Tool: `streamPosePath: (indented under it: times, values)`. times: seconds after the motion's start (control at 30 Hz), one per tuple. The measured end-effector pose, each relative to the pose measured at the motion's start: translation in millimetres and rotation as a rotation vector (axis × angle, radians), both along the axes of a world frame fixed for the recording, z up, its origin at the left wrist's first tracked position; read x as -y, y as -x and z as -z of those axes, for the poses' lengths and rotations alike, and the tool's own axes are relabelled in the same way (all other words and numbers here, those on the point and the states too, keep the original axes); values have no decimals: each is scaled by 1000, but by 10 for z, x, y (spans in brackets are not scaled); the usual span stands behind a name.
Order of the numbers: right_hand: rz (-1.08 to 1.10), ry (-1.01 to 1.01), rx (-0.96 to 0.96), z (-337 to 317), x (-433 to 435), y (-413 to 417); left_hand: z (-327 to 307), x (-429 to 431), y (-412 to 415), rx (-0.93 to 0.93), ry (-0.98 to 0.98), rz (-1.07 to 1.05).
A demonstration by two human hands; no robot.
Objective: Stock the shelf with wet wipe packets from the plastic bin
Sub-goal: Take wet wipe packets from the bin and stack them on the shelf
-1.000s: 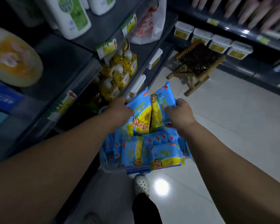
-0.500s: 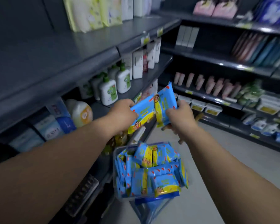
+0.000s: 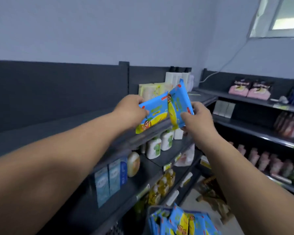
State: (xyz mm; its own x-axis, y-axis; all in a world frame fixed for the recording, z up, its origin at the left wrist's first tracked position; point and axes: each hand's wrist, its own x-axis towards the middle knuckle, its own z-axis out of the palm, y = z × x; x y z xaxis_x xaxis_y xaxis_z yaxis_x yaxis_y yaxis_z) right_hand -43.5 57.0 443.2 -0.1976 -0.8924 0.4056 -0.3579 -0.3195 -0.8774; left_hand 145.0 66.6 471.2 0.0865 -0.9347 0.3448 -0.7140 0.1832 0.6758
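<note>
While left hand [image 3: 131, 109] grips slanted packet [image 3: 155, 112], right hand [image 3: 198, 119] holds near-upright packet [image 3: 178, 102]

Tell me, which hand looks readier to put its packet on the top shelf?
Left, probably: the left hand holds its packet by the top shelf, while the right hand holds the other packet farther out.

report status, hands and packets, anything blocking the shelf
Left grip holds one blue packet, right grip holds a second packet. Both in air by top shelf edge, not yet set down. Pale packs further along, not in the way.
</note>
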Motion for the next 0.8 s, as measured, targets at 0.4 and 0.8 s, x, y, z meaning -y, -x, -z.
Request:
streamPosePath:
  times: [0.4,0.8]
  values:
    - [-506,29,-21,-117,-133,-2122,-208,-1125,-2183,-48,43,-506]
    - [-840,-23,-43,-70,-610,-3824,60,-2287,-3597,-189,-26,-889]
